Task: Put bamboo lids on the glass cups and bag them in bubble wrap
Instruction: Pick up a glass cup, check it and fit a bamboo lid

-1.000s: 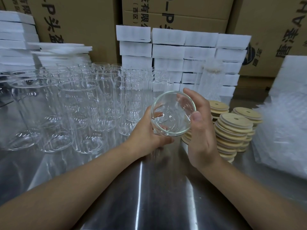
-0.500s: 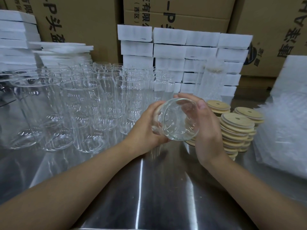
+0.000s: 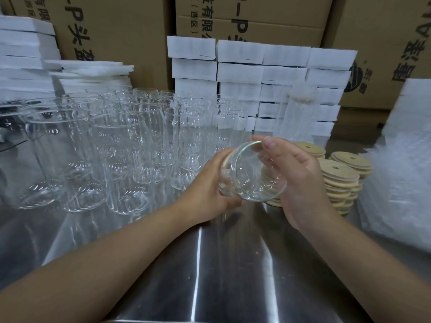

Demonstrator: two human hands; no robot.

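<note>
bunch of empty glass cups [image 3: 112, 155] crowding the left of the steel tabletop [image 3: 210, 276], left hand [image 3: 210, 190] fingers wrapped round a tipped glass cup [image 3: 253, 173] mid-air, right hand [image 3: 300, 183] fingers gripping its rim, bamboo lids [image 3: 338, 178] stacked just beside, bubble wrap [image 3: 401, 183] far right

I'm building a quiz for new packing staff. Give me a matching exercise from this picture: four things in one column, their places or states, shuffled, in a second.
1. glass cup nearest the camera
2. bamboo lids
3. bubble wrap
4. white foam blocks

a. heaped at the steel table's right edge
b. stacked at the back against cardboard boxes
c. tilted, gripped by left hand and right hand
d. in stacks beside the right hand

Pairs: 1-c, 2-d, 3-a, 4-b
</note>
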